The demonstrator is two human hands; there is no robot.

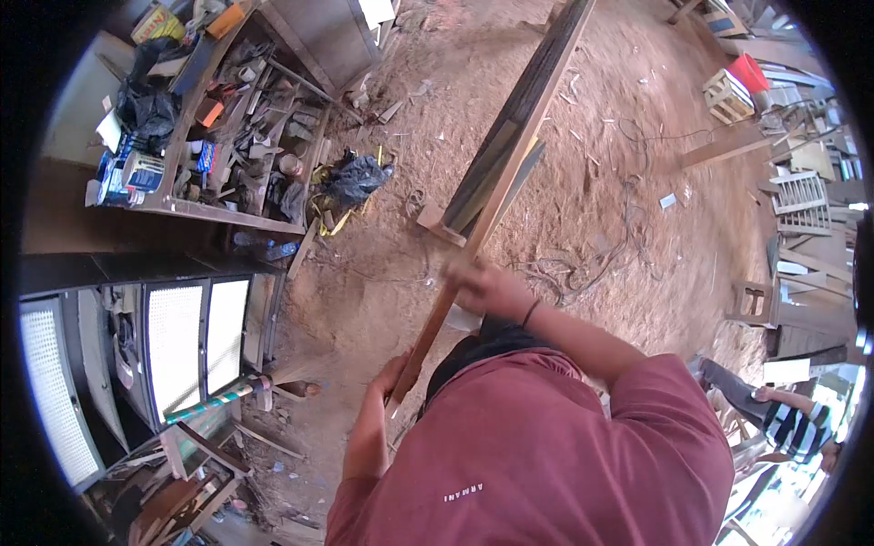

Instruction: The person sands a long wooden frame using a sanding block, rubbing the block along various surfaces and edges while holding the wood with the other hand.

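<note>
A long narrow wooden plank (503,187) runs from my body away toward the top of the view. My left hand (390,375) is closed around its near end, low on the left side. Farther along, my right hand (492,289) lies over the plank with its fingers curled and smeared by motion. Whatever is under those fingers is hidden. Dark boards (514,118) lie beside the plank's far part, and a small wood block (441,224) sits across their near end.
A cluttered wooden shelf (228,217) with tools and scraps stands at left, above glazed panels (175,337). A black plastic bag (357,179) and loose cable (628,238) lie on the shaving-covered ground. At right are a red bucket (748,73), wooden pieces, and another person (790,425).
</note>
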